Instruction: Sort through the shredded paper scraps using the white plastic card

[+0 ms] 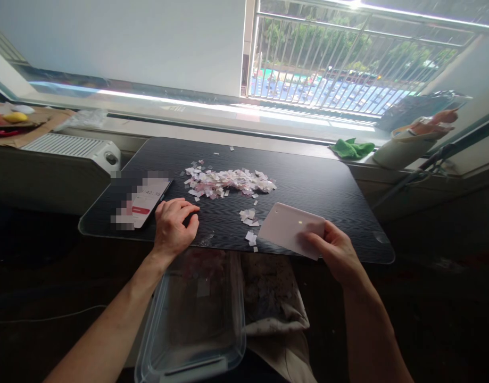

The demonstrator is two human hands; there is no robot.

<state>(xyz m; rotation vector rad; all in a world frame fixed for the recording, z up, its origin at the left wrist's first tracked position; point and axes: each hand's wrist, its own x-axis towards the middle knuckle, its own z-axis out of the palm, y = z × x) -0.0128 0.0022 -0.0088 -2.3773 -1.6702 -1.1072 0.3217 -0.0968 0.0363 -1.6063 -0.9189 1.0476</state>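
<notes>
My right hand [338, 249] grips a pale, thin, flat sheet [290, 229], perhaps a plastic scraper card, by its right end. The sheet is tilted above the front of the black table [316, 181], and its left corner is close to a few small white pieces [250, 217]. My left hand [175, 223] rests at the table's front edge, fingers loosely bent and thumb apart, with nothing visible in it. Beside it lies a phone [146, 205], partly blurred out. A long heap of small white and pinkish flakes [228, 182] spreads across the middle of the table.
Below the table's front edge is a clear plastic bin [242, 319], with a beige cloth [292, 314] to its right. A green cloth [351, 149] and a pale container [404, 149] stand along the windowsill. At left is a white radiator [74, 149].
</notes>
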